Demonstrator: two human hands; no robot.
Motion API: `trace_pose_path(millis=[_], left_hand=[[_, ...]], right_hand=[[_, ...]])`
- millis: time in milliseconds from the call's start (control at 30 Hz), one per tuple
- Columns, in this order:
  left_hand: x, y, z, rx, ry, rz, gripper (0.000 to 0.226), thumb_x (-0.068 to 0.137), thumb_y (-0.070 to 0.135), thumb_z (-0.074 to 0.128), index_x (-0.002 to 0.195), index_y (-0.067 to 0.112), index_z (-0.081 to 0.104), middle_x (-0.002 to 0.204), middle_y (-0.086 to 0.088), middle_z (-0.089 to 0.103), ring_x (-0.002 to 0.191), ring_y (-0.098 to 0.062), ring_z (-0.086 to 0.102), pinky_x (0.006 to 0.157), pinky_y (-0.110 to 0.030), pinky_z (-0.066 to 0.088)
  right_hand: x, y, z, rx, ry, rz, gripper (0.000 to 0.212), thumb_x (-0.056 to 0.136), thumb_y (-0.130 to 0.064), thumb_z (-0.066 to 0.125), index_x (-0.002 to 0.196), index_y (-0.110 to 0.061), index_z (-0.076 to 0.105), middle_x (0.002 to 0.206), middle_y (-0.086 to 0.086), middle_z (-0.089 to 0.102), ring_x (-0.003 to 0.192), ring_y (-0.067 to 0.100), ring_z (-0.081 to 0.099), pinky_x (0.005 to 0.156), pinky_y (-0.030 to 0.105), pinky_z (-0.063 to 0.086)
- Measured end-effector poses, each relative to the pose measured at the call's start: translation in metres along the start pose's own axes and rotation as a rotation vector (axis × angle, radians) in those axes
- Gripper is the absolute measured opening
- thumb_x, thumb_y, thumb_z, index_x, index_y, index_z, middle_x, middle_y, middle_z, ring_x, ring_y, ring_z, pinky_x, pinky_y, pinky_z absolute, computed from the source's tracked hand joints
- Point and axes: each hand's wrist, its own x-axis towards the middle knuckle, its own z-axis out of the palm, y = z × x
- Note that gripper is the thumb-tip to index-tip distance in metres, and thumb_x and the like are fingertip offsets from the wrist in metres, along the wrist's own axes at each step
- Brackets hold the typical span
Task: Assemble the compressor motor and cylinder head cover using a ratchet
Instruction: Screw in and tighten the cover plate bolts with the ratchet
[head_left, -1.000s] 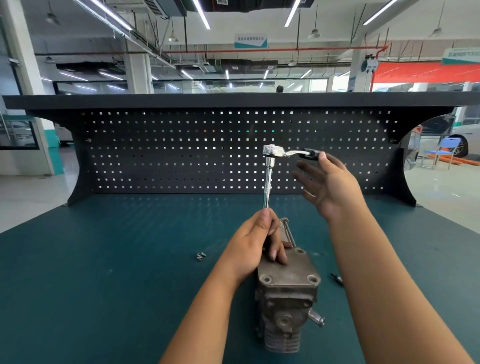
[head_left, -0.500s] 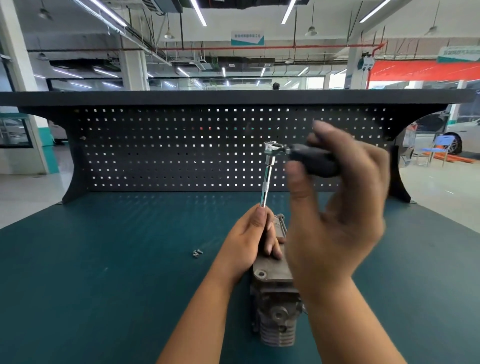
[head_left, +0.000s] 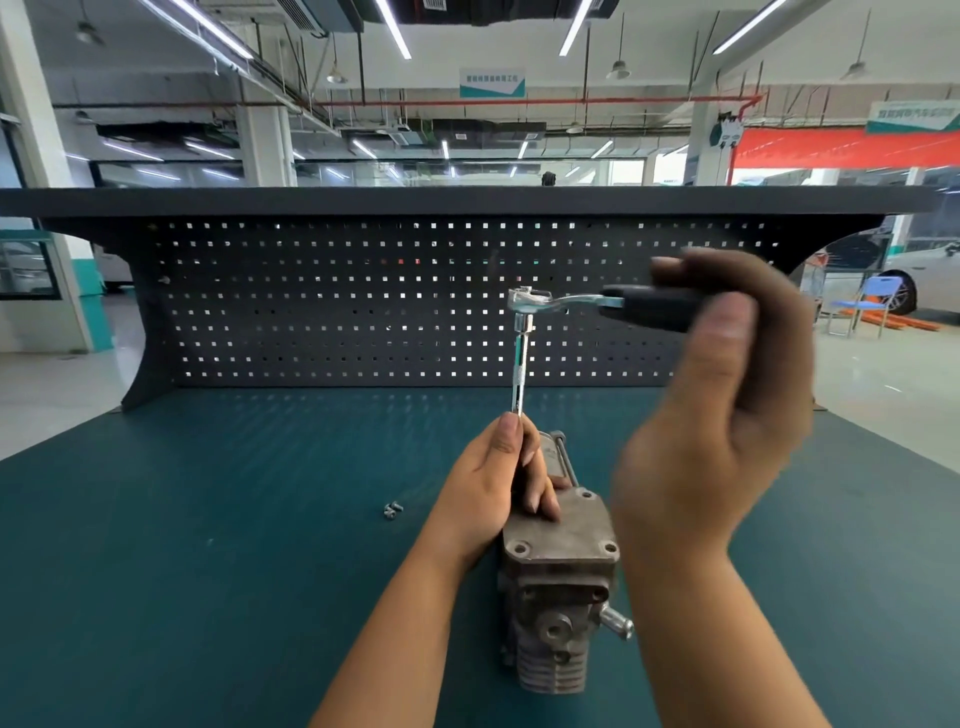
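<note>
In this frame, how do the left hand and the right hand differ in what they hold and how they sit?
The left hand grips the lower end of the upright extension bar, low down at the cylinder head cover. The right hand curls round the black handle of the ratchet, raised in front of the pegboard. The left hand looks sharp, while the right hand is blurred. Both hold parts of the same tool.

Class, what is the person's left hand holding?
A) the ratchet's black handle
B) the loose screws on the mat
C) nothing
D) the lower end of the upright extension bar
D: the left hand curls round the lower end of the extension bar, just above the cylinder head cover, while the right hand holds the ratchet handle.
</note>
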Motion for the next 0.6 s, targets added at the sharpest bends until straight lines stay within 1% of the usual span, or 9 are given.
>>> trace_pose_path(millis=[67, 167, 267, 333, 400, 467, 500, 567, 600], left_hand=[[0.000, 0.000, 0.002, -0.038, -0.038, 0.012, 0.039, 0.092, 0.042, 0.028, 0.073, 0.010, 0.037, 0.045, 0.004, 0.042, 0.046, -0.011, 0.055, 0.072, -0.024, 0.053], [0.002, 0.000, 0.000, -0.023, -0.050, 0.008, 0.040, 0.089, 0.047, 0.030, 0.073, 0.011, 0.038, 0.045, 0.005, 0.042, 0.047, -0.012, 0.056, 0.076, -0.028, 0.054], [0.003, -0.001, 0.000, 0.001, -0.033, 0.008, 0.040, 0.087, 0.049, 0.030, 0.072, 0.012, 0.037, 0.045, 0.005, 0.043, 0.047, -0.012, 0.057, 0.072, -0.023, 0.052], [0.003, -0.001, 0.000, 0.013, -0.035, 0.018, 0.040, 0.088, 0.048, 0.029, 0.072, 0.012, 0.037, 0.045, 0.005, 0.044, 0.047, -0.011, 0.057, 0.071, -0.022, 0.051], [0.004, -0.001, 0.000, 0.009, -0.052, 0.024, 0.039, 0.089, 0.046, 0.028, 0.073, 0.011, 0.036, 0.046, 0.006, 0.044, 0.047, -0.011, 0.056, 0.072, -0.023, 0.052], [0.004, -0.001, 0.000, -0.010, -0.070, 0.012, 0.038, 0.090, 0.044, 0.028, 0.074, 0.011, 0.036, 0.047, 0.007, 0.045, 0.047, -0.011, 0.057, 0.073, -0.025, 0.053], [0.003, 0.000, 0.000, -0.011, -0.054, 0.007, 0.039, 0.090, 0.045, 0.028, 0.074, 0.010, 0.037, 0.047, 0.006, 0.046, 0.047, -0.011, 0.057, 0.074, -0.027, 0.054], [0.004, -0.001, -0.001, -0.022, -0.035, -0.005, 0.039, 0.089, 0.046, 0.030, 0.078, 0.010, 0.041, 0.048, 0.005, 0.048, 0.048, -0.012, 0.058, 0.075, -0.030, 0.055], [0.004, -0.001, -0.002, -0.031, -0.033, -0.001, 0.039, 0.088, 0.047, 0.030, 0.081, 0.011, 0.042, 0.049, 0.004, 0.049, 0.048, -0.013, 0.058, 0.072, -0.028, 0.055]], right_hand=[[0.012, 0.015, -0.011, 0.033, 0.157, 0.126, 0.021, 0.098, -0.010, 0.032, 0.101, -0.016, 0.052, 0.092, 0.011, 0.060, 0.082, 0.020, 0.063, 0.075, 0.033, 0.051], [0.025, 0.040, -0.022, -0.003, 0.279, 0.363, 0.026, 0.100, -0.013, 0.031, 0.093, -0.023, 0.054, 0.087, 0.000, 0.067, 0.086, 0.017, 0.066, 0.083, 0.034, 0.051], [0.036, 0.066, -0.022, -0.050, 0.225, 0.663, 0.031, 0.103, -0.020, 0.032, 0.086, -0.029, 0.056, 0.089, -0.008, 0.071, 0.090, 0.017, 0.067, 0.078, 0.029, 0.046], [0.042, 0.080, -0.021, -0.001, 0.146, 0.893, 0.032, 0.104, -0.022, 0.032, 0.086, -0.027, 0.059, 0.089, -0.007, 0.070, 0.084, 0.019, 0.068, 0.077, 0.030, 0.042], [0.047, 0.088, -0.022, 0.075, 0.095, 1.068, 0.030, 0.103, -0.022, 0.032, 0.089, -0.026, 0.059, 0.088, -0.004, 0.069, 0.080, 0.021, 0.068, 0.076, 0.032, 0.042], [0.047, 0.086, -0.023, 0.115, 0.108, 1.102, 0.027, 0.102, -0.022, 0.034, 0.091, -0.025, 0.058, 0.084, -0.004, 0.070, 0.077, 0.022, 0.068, 0.073, 0.032, 0.043], [0.046, 0.083, -0.023, 0.086, 0.136, 1.048, 0.026, 0.102, -0.021, 0.035, 0.089, -0.026, 0.057, 0.083, -0.005, 0.070, 0.076, 0.021, 0.069, 0.073, 0.031, 0.044], [0.039, 0.070, -0.019, 0.026, 0.191, 0.842, 0.025, 0.101, -0.019, 0.037, 0.087, -0.028, 0.055, 0.086, -0.007, 0.070, 0.082, 0.021, 0.069, 0.073, 0.029, 0.045], [0.035, 0.063, -0.016, 0.013, 0.215, 0.713, 0.023, 0.101, -0.017, 0.038, 0.089, -0.029, 0.054, 0.090, -0.006, 0.070, 0.087, 0.021, 0.068, 0.075, 0.030, 0.047]])
